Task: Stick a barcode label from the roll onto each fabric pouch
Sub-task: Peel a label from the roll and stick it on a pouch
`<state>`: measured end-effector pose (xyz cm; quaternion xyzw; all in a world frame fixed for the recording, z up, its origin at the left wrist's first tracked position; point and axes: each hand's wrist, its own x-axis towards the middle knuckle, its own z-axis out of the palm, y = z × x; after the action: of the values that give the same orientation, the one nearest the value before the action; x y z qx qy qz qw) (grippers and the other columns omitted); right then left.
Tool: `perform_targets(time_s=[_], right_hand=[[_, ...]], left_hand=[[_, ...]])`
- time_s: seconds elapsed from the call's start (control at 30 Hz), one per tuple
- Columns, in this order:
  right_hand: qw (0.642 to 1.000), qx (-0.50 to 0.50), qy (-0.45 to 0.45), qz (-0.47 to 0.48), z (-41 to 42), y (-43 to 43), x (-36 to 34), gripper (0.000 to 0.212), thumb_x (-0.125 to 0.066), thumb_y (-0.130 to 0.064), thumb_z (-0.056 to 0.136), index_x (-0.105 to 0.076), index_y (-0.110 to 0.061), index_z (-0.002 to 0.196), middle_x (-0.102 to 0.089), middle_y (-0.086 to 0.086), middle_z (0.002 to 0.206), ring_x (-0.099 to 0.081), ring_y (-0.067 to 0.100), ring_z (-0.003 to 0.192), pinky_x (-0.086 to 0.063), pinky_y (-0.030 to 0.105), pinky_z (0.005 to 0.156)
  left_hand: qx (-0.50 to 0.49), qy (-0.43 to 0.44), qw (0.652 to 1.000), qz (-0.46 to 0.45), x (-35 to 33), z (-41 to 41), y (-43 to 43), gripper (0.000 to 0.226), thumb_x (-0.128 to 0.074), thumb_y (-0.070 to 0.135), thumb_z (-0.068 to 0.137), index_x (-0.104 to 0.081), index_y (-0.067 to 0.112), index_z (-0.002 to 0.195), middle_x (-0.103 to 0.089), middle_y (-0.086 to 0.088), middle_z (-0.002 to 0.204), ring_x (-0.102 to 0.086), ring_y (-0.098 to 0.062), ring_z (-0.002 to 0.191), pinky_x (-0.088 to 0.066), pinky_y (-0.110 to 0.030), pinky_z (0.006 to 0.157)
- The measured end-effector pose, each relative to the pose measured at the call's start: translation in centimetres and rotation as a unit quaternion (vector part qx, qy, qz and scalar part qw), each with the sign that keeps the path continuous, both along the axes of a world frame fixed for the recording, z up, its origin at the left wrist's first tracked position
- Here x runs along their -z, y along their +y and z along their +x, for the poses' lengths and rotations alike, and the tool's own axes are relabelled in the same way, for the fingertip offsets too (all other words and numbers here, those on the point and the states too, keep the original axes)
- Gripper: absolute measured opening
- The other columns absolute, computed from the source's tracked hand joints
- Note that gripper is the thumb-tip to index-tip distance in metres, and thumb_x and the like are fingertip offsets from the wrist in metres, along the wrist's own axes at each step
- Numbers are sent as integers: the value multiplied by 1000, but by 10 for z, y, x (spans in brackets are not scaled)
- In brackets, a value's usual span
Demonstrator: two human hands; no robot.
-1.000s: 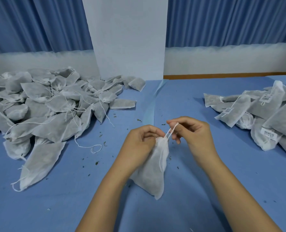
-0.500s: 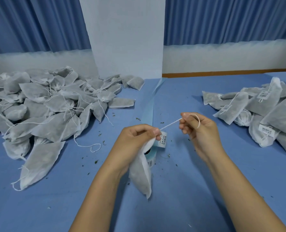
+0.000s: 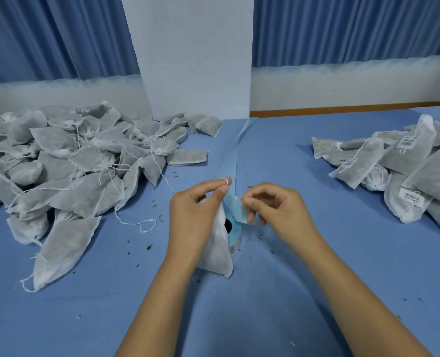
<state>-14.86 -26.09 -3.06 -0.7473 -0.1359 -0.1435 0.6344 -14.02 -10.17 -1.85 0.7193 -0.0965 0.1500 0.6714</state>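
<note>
Left hand [image 3: 198, 217] grips the pouch [image 3: 215, 256] upright, drawstring looped over its forefinger. Right hand [image 3: 273, 210] pinches the blue liner strip [image 3: 235, 208] just above the label roll [image 3: 235, 235], possibly at a label, too blurred to call. Unlabelled heap [image 3: 72, 163] far left, labelled heap [image 3: 407, 171] far right, open table [image 3: 291, 292] between.

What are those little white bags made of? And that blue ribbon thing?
The pouches look like thin, matte non-woven fabric: soft, fuzzy-edged, with dark filling showing through. The blue strip seems to be smooth, slightly shiny label backing paper, bending in a crisp curve; it could be plastic film.
</note>
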Motion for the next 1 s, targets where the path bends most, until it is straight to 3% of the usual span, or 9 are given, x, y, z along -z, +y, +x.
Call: perform_targets(time_s=[0.07, 0.13, 0.2, 0.27, 0.4, 0.53, 0.7, 0.9, 1.0], right_hand=[[990, 46, -109, -78, -1, -3, -3, 29, -67, -3, 83, -64, -26, 100, -64, -11, 103, -59, 14, 59, -46, 24, 57], [971, 27, -184, -147, -3, -4, -4, 47, -66, -2, 82, -60, -34, 116, -58, -15, 119, -58, 13, 64, -49, 23, 60], [953, 17, -224, -204, -3, -1, -1, 44, -66, 3, 82, -66, -24, 117, -62, -12, 115, -58, 4, 72, -47, 18, 64], [938, 49, -247, -237, -2, 0, 3, 29, -69, 1, 81, -72, -13, 106, -67, -6, 99, -55, -1, 69, -43, 12, 64], [954, 75, -208, -200, -1, -8, 1, 9, -78, -6, 76, -75, -9, 84, -68, -1, 75, -58, 10, 57, -45, 14, 57], [974, 14, -140, -180, 0, -11, -2, 9, -78, -5, 75, -75, -8, 83, -68, 0, 75, -60, 11, 66, -50, 23, 62], [991, 23, -62, -116, 2, -18, -4, 9, -74, -4, 80, -77, -12, 81, -67, -3, 77, -61, 14, 68, -52, 31, 51], [990, 124, -58, -30, 4, -17, -5, 16, -73, -12, 81, -74, -26, 74, -67, -12, 76, -57, 10, 69, -46, 29, 58], [992, 116, -7, 41, 4, -15, -3, 15, -71, -11, 82, -75, -23, 75, -67, -12, 71, -51, 7, 62, -42, 20, 57]], left_hand=[[15, 17, 999, 41, -1, -2, -1, 21, -72, 16, 86, -76, 35, 78, -74, 22, 86, -64, 12, 84, -41, -2, 73], [56, 23, 996, 70, -2, -5, -3, 22, -71, 19, 86, -76, 36, 74, -74, 18, 81, -66, 6, 79, -43, -4, 70], [91, 23, 989, 110, -3, -8, -5, 23, -70, 19, 87, -76, 37, 74, -74, 15, 79, -68, -2, 78, -45, -7, 72], [107, 24, 986, 127, -3, -9, -4, 25, -69, 19, 88, -76, 37, 72, -74, 15, 78, -67, 0, 78, -44, -7, 74], [99, 19, 986, 130, -3, -7, -2, 25, -70, 19, 87, -75, 36, 69, -74, 16, 76, -66, 5, 77, -42, -4, 72], [90, 13, 985, 148, -1, -9, -5, 25, -72, 17, 85, -74, 34, 68, -73, 17, 73, -66, 6, 76, -41, -3, 71], [22, 13, 987, 161, -2, -6, -1, 28, -75, 18, 81, -72, 38, 62, -71, 22, 70, -63, 8, 73, -41, -4, 67], [168, 60, 978, 105, -9, -10, -1, 12, -75, 20, 83, -76, 23, 71, -75, 7, 76, -68, 2, 81, -40, -3, 74], [180, 28, 983, -12, -11, -14, -3, 15, -69, 13, 86, -78, 22, 77, -77, 4, 91, -69, -6, 96, -46, -8, 80]])
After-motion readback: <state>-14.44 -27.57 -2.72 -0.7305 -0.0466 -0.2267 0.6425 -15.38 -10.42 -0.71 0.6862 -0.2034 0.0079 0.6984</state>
